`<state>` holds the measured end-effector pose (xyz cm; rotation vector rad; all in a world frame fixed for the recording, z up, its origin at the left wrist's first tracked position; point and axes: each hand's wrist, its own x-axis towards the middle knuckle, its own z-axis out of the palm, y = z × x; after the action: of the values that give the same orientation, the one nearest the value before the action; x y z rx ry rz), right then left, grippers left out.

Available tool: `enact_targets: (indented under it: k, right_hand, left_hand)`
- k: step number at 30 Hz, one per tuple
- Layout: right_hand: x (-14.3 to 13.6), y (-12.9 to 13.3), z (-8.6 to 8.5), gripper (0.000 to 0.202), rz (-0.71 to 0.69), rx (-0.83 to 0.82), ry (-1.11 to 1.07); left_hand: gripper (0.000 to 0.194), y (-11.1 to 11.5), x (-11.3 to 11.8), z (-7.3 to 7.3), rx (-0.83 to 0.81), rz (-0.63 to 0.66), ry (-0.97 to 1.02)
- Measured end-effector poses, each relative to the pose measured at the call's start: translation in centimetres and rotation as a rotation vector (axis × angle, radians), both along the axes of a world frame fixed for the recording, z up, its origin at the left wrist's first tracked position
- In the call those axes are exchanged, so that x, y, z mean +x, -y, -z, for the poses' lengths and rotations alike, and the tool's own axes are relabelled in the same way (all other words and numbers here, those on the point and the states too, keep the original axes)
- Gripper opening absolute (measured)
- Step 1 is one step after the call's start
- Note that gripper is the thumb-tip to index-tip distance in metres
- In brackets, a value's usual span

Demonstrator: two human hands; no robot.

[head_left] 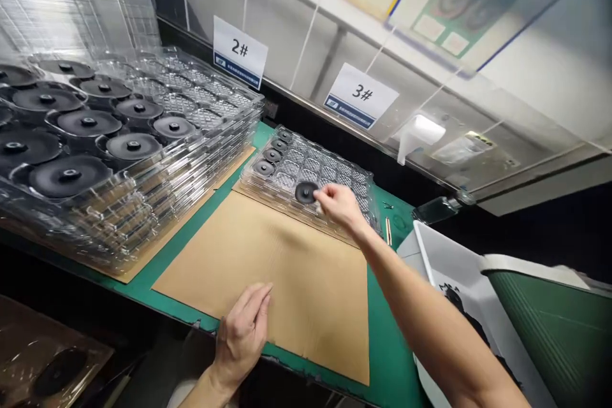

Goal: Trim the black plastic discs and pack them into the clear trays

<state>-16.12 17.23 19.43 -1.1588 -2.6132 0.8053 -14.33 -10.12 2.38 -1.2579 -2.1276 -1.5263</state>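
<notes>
My right hand (338, 205) pinches the edge of a round black rubber disc (305, 192) with a small raised centre. The disc is over the near side of a clear plastic tray (329, 171) with round pockets. Several like discs, among them one black disc (263, 167), sit in the tray's left column. My left hand (243, 325) rests by the front edge of a brown cardboard sheet (287, 268). Its fingers are curled together, and whatever they may hold is hidden.
On the left rises a tall stack of clear trays (157, 197), its top one partly filled with larger black discs. A white bin (430, 248) with black pieces and a green container (549, 319) stand at right. Signs marked 2# (239, 54) and 3# (361, 95) hang behind the green mat (389, 331).
</notes>
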Motion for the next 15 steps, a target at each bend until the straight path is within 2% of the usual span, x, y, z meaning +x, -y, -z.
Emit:
enact_targets:
  k: [3, 5, 7, 9, 11, 15]
  right_hand:
    - [-6.4, -2.9, 1.9, 0.023, 0.028, 0.054, 0.091]
    - [-8.6, -3.7, 3.2, 0.023, 0.015, 0.060, 0.158]
    - [-9.2, -4.1, 4.1, 0.028, -0.010, 0.081, 0.205]
    - [-8.5, -4.4, 4.0, 0.036, -0.029, 0.124, 0.232]
    - [-6.7, -4.9, 2.9, 0.039, -0.035, 0.172, 0.258]
    - [-0.2, -7.3, -1.2, 0.032, -0.007, 0.260, 0.321]
  left_hand:
    - [0.034, -0.2, 0.4, 0.9, -0.048, 0.002, -0.062]
    - [0.036, -0.1, 0.7, 0.9, -0.051, -0.006, -0.077]
    - [0.038, 0.0, 0.9, 0.7, -0.053, -0.015, -0.085]
    - [0.040, 0.0, 0.8, 0.6, -0.087, 0.006, -0.086]
    - [0.042, 0.0, 0.7, 0.7, -0.127, 0.029, -0.089]
    - [0.036, 0.0, 0.0, 1.6, -0.164, 0.025, -0.115]
